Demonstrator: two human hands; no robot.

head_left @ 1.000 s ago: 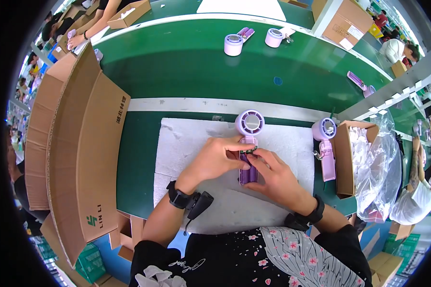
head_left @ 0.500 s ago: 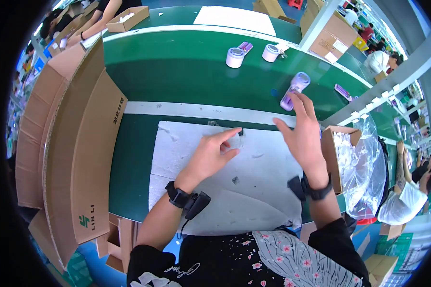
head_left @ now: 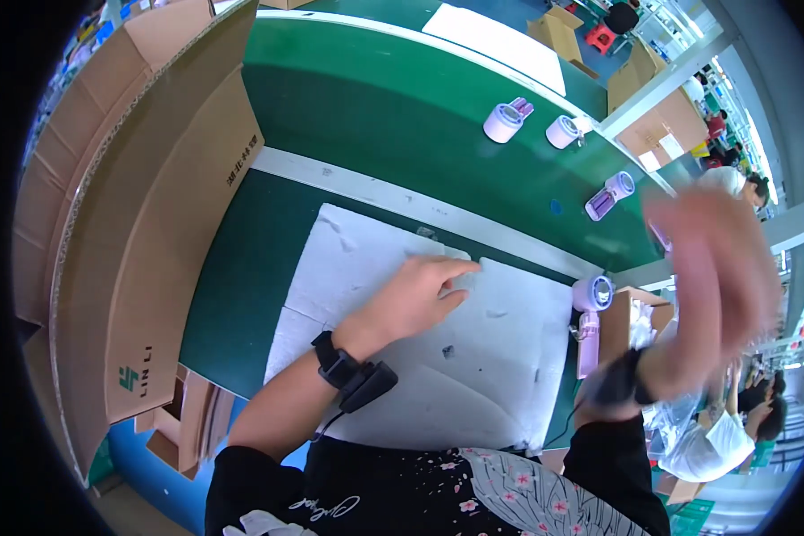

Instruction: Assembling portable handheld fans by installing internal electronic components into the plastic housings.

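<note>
My left hand [head_left: 415, 299] hovers over or rests on the white foam sheet [head_left: 402, 384]; its thumb and forefinger are apart with nothing between them. My right hand [head_left: 719, 268] is raised at the right and smeared by motion, so whether it holds anything cannot be made out. Below and left of it, beside the sheet's right edge, lies a lavender handheld device with a round head [head_left: 591, 293] and a pink-purple handle [head_left: 588, 344]. A similar device [head_left: 610, 195] lies on the green surface beyond, near my right hand.
Two more lavender round-headed devices [head_left: 504, 123] [head_left: 562, 132] are farther back on the green surface [head_left: 375, 116]. A tall open carton [head_left: 183, 232] walls off the left. At the right a small carton [head_left: 634, 313] with white items adjoins a metal post. Another person [head_left: 715, 442] sits beyond.
The view has turned, shifting the scene. My right hand has moved away from the lavender device on the green surface, farther right and up. My left hand keeps much the same pose over the sheet.
</note>
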